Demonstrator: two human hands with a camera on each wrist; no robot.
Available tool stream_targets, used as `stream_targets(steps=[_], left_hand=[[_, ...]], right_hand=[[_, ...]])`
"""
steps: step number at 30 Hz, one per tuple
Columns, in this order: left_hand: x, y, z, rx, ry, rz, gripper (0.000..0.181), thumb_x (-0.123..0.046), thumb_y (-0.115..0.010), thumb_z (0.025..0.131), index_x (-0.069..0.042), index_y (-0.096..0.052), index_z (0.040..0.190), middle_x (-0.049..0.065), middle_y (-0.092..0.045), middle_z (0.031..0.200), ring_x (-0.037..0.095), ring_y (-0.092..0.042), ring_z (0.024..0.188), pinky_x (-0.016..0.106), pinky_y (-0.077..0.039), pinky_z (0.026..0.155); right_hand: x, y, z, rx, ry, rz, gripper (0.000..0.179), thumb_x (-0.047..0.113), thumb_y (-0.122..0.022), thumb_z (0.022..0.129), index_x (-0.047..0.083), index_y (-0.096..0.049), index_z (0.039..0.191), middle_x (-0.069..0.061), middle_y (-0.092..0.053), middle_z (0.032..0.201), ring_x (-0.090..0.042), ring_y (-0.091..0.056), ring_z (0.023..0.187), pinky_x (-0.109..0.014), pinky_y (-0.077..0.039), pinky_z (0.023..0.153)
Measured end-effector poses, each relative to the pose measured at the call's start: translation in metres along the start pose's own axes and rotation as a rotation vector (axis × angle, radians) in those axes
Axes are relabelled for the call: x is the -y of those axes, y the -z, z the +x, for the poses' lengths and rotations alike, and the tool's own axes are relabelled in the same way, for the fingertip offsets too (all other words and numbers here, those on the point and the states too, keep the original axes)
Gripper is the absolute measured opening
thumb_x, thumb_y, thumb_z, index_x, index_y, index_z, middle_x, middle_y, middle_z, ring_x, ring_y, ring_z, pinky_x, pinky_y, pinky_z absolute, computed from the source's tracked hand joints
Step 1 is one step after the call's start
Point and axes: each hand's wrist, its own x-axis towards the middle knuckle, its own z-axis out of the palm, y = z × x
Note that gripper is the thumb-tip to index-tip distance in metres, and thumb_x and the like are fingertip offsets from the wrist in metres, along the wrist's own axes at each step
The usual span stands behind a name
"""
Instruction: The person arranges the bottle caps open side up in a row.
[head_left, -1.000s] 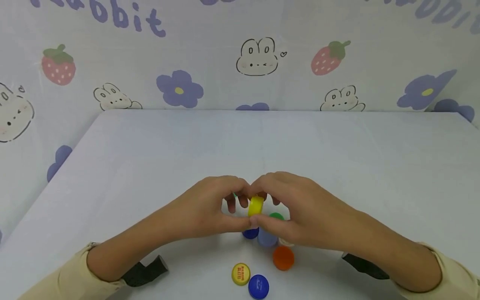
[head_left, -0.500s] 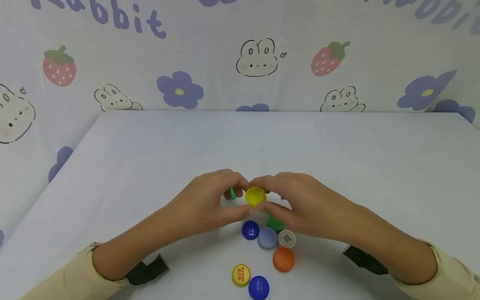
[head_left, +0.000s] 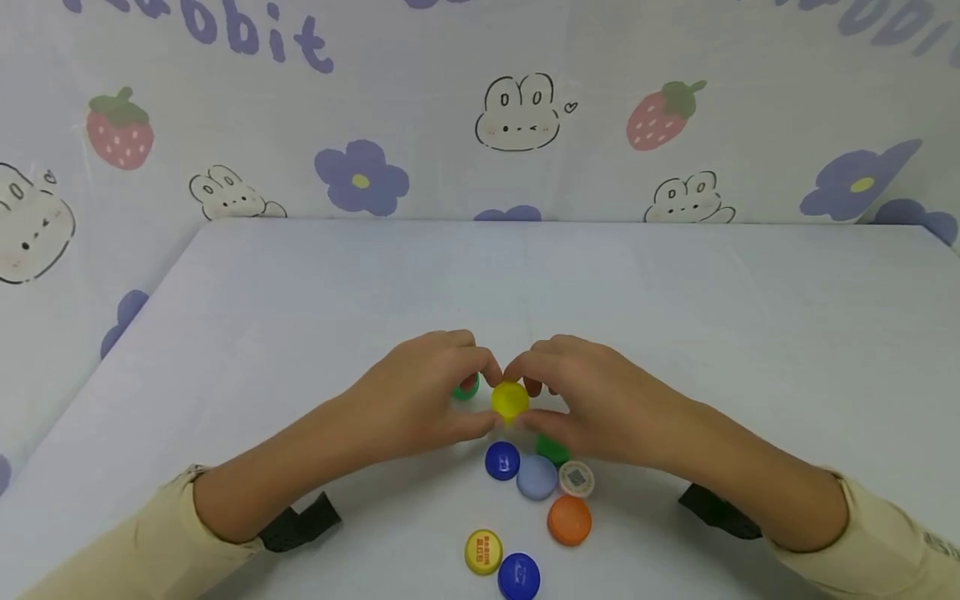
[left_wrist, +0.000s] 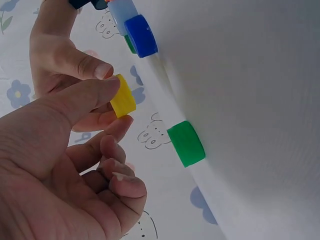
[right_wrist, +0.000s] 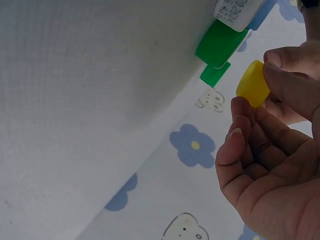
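Note:
Between my two hands, a yellow bottle cap (head_left: 510,402) is held up off the white table, its round face turned toward the head camera. The thumb and forefinger of my left hand (head_left: 423,396) pinch it from one side. My right hand (head_left: 600,400) grips the opposite side the same way. In the left wrist view the yellow cap (left_wrist: 123,96) shows its rim, with both thumbs at its upper edge. A green cap (head_left: 465,388) lies partly hidden behind my left fingers. Another green cap (head_left: 552,448) is partly covered by my right thumb.
Nearer the body lie a dark blue cap (head_left: 502,461), a light blue cap (head_left: 537,477), a white cap with a square code (head_left: 577,479) and an orange cap (head_left: 570,520). A printed yellow cap (head_left: 483,552) and a blue cap (head_left: 519,576) lie closest.
The yellow cap has turned from edge-on to face the head camera. Both hands have shifted slightly away from the body, uncovering the dark blue cap and the code-marked white cap.

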Motion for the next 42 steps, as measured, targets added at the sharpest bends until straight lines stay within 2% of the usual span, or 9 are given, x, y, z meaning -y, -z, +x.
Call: stream_targets(steps=[6,14,27,42], left_hand=[[-0.001,0.003,0.010,0.062,0.054,0.042,0.033,-0.029,-0.085,0.086,-0.009,-0.074,0.110,0.000,-0.063,0.090,0.015,-0.055,0.078,0.024,-0.049,0.069],[0.007,-0.001,0.021,0.111,0.117,0.055,0.035,-0.029,-0.083,0.088,-0.009,-0.073,0.114,0.000,-0.067,0.099,0.016,-0.056,0.083,0.024,-0.049,0.073],[0.014,0.000,0.028,0.134,0.141,0.086,0.034,-0.027,-0.081,0.089,-0.009,-0.073,0.116,0.002,-0.069,0.107,0.015,-0.058,0.087,0.025,-0.050,0.078],[0.016,-0.002,0.031,0.152,0.131,0.108,0.037,-0.028,-0.083,0.087,-0.009,-0.074,0.118,0.000,-0.068,0.102,0.015,-0.056,0.084,0.025,-0.047,0.072]], right_hand=[[-0.004,0.001,0.007,0.020,-0.009,0.027,0.027,0.014,-0.084,0.087,0.012,-0.074,0.112,0.006,-0.068,0.093,-0.018,-0.062,0.090,-0.029,-0.053,0.076],[-0.011,-0.002,0.021,0.082,-0.073,-0.003,0.027,0.014,-0.083,0.087,0.008,-0.073,0.112,0.003,-0.068,0.090,-0.019,-0.062,0.087,-0.032,-0.053,0.078],[-0.012,-0.004,0.037,0.132,-0.117,-0.033,0.027,0.013,-0.083,0.087,0.008,-0.074,0.112,0.003,-0.068,0.086,-0.017,-0.061,0.085,-0.029,-0.052,0.075],[-0.015,-0.007,0.043,0.141,-0.132,-0.042,0.027,0.020,-0.085,0.086,0.007,-0.075,0.108,0.003,-0.066,0.082,-0.016,-0.058,0.078,-0.027,-0.049,0.069]])
